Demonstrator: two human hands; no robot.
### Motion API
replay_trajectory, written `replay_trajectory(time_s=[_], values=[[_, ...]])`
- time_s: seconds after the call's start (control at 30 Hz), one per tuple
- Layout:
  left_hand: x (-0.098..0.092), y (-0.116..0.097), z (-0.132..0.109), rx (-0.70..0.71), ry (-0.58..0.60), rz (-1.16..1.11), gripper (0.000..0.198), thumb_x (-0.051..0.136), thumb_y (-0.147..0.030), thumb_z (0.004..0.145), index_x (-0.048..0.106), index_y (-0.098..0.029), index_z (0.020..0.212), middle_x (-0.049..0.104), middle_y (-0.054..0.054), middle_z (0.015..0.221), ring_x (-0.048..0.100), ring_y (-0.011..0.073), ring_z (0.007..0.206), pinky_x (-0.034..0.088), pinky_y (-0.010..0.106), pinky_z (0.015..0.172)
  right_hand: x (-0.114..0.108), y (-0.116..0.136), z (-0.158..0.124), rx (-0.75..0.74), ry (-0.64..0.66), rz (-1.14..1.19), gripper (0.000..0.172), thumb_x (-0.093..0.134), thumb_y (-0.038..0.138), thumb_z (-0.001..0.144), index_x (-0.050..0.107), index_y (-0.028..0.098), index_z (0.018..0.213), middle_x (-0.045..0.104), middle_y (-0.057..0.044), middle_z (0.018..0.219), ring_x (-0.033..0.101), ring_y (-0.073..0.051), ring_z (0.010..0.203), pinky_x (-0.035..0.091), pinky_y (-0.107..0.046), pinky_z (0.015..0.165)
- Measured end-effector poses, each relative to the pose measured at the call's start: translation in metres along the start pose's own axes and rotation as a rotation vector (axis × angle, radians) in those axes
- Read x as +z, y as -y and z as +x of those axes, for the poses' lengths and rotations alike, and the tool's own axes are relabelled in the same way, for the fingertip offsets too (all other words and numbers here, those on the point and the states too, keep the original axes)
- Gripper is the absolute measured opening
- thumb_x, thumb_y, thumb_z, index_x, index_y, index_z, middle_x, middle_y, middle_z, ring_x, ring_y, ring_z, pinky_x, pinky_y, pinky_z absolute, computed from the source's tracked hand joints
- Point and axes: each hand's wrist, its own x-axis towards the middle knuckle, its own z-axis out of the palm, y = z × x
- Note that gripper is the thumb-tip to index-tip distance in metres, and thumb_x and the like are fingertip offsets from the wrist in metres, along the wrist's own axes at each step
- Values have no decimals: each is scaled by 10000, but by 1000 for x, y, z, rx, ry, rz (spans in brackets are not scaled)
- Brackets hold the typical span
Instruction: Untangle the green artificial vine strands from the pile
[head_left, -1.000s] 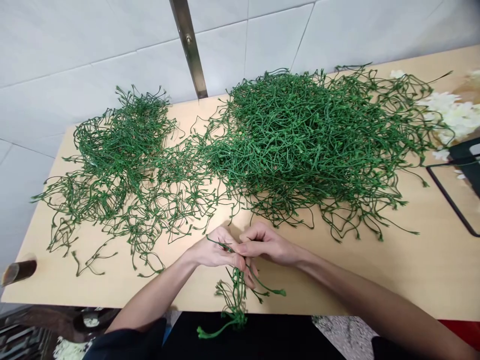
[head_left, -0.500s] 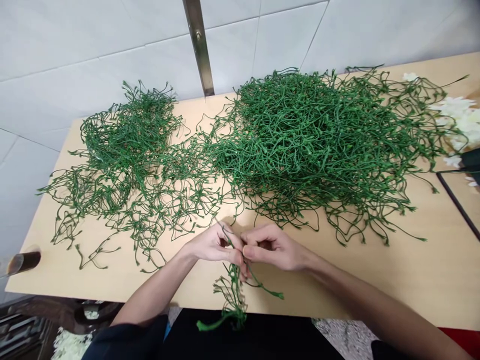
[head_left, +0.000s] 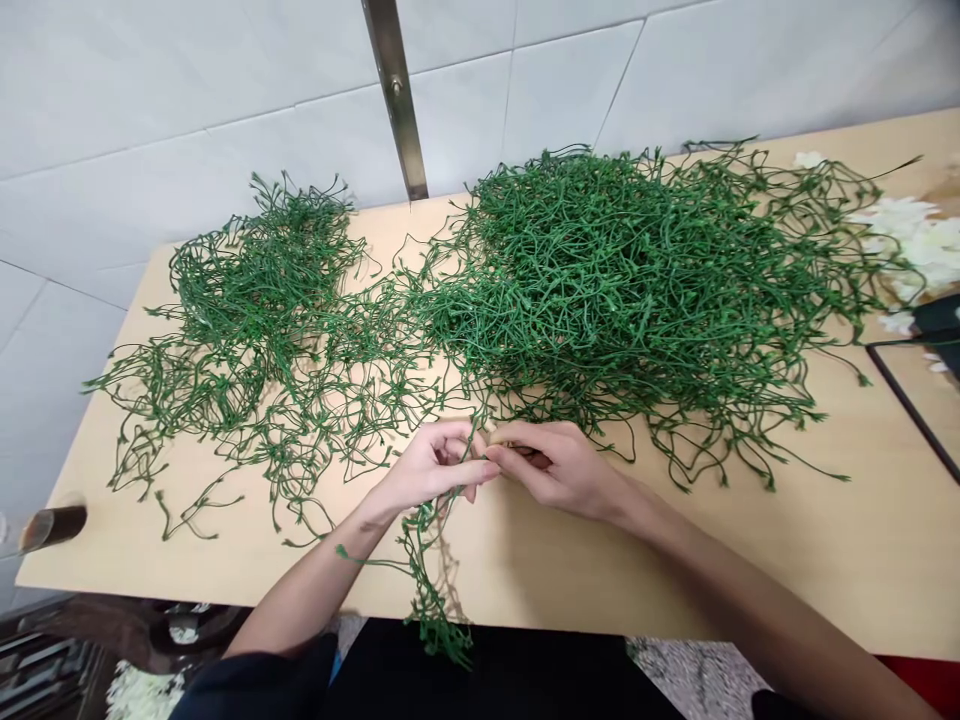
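2 hands meet at the table's near edge: your left hand (head_left: 431, 468) pinches a green stem sprig (head_left: 424, 570) that dangles off the table (head_left: 825, 560), your right hand (head_left: 559, 468) nipping its top. Keep fingertips close, clear of the big pile (head_left: 630, 280).

Two hands, the left hand (head_left: 431, 468) and the right hand (head_left: 559, 468), meet at the desk's near edge. There is one desk (head_left: 862, 560). On it lie two heaps of green stems: a big heap (head_left: 637, 280) and a smaller heap (head_left: 255, 300). One bunch of stems (head_left: 427, 590) hangs from the hands. One pile of white flowers (head_left: 911, 240) lies at the far right. One metal strip (head_left: 397, 95) runs up the tiled wall.
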Motion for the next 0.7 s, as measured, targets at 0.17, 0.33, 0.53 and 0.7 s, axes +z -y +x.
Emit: replay_trajectory(time_s=[0.17, 0.33, 0.53, 0.7], values=[[0, 3, -1, -68, 41, 33, 337, 771, -366, 730, 555, -152, 875, 618, -48, 528, 474, 54, 336, 344, 127, 293, 1, 1, -3, 135, 4, 139, 182, 529, 313, 947, 475, 185, 1064, 521, 80, 529, 380, -64, 403, 252, -172, 377], [-2, 3, 0, -114, 122, 110, 309, 759, -386, 727, 619, -111, 723, 562, -41, 493, 443, 38, 330, 331, 128, 285, 1, 2, 0, -11, 8, -23, 265, 559, 329, 929, 578, 168, 719, 577, 19, 527, 441, -66, 440, 316, -194, 446], [-1, 3, -2, -135, 177, 194, 395, 719, -480, 751, 585, -122, 655, 533, -37, 498, 425, 36, 327, 332, 150, 297, -4, 1, 3, -104, 58, -54, 442, 528, 285, 935, 557, 153, 515, 397, 42, 408, 343, -59, 428, 256, -220, 464], [-1, 5, -4, -28, 259, 177, 461, 692, -548, 762, 537, -141, 610, 413, -70, 447, 340, 25, 339, 221, 168, 320, -6, 6, 1, 114, 186, 260, 360, 632, 345, 871, 541, 148, 584, 379, 71, 472, 293, -38, 432, 212, -191, 411]])
